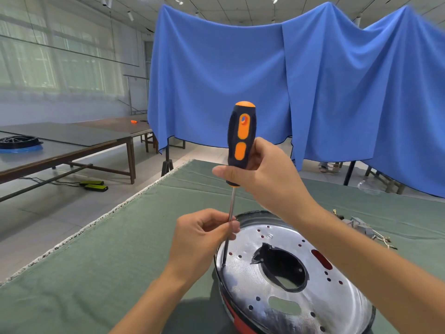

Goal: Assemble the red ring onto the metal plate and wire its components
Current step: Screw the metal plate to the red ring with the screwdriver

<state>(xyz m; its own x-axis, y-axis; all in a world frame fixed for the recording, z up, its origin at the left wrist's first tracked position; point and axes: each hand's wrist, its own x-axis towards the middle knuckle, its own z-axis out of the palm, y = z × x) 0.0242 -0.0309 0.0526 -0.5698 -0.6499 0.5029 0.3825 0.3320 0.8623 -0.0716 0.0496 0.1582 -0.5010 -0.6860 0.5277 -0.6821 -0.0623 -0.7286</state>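
Green cloth (pixel 108 273) left seems open.

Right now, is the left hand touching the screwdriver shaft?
Touching. The head view shows the left hand pinching the screwdriver shaft between thumb and fingertips, above the metal plate.

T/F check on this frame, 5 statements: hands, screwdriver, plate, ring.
1. The right hand grips the screwdriver by its handle. True.
2. The left hand lies flat on the green cloth. False: its fingers pinch the screwdriver's shaft.
3. The screwdriver tip meets the metal plate near its left rim. True.
4. The screwdriver lies flat across the plate. False: it stands nearly upright.
5. The red ring sits on top of the plate. False: red shows beneath the plate's near edge.
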